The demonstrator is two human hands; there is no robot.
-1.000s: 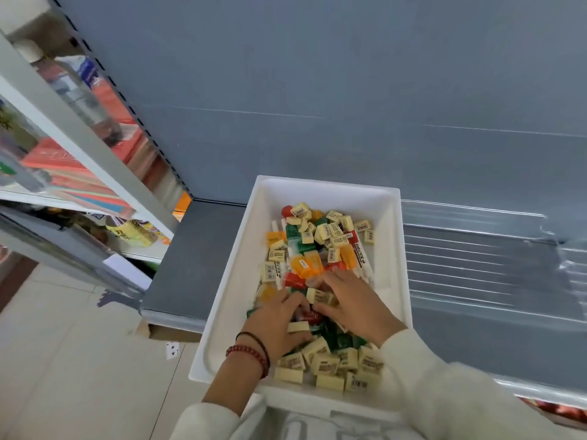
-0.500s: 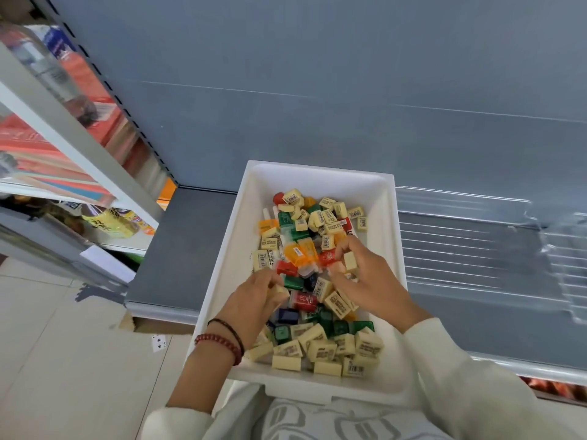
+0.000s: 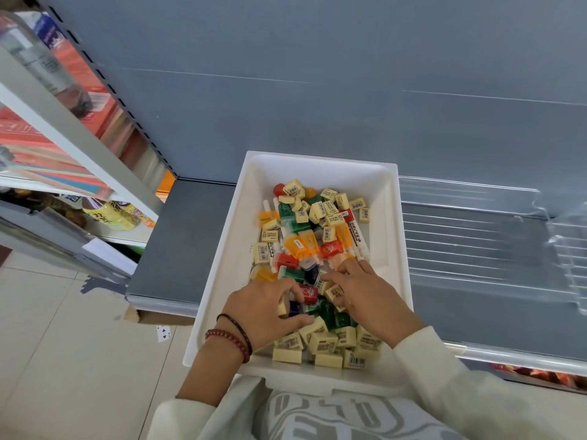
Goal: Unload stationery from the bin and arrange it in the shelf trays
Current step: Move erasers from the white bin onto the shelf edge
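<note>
Both hands are digging inside white bin (image 3: 235,249). Left hand (image 3: 263,309) is curling round cream eraser (image 3: 281,309). Right hand (image 3: 365,293) is lying over stationery pile (image 3: 305,223); grip unclear.

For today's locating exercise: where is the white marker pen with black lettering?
In the head view, the white marker pen lies in the white bin, along the right edge of the pile, just beyond the right hand.

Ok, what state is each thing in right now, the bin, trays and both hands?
Bin: resting on the shelf, open, heaped full.
Stationery: loose jumble, all inside the bin.
Trays: clear, nothing visibly in them.
Left hand: fingers curled round pieces in the pile.
Right hand: fingers spread on the pile, grip unclear.
</note>
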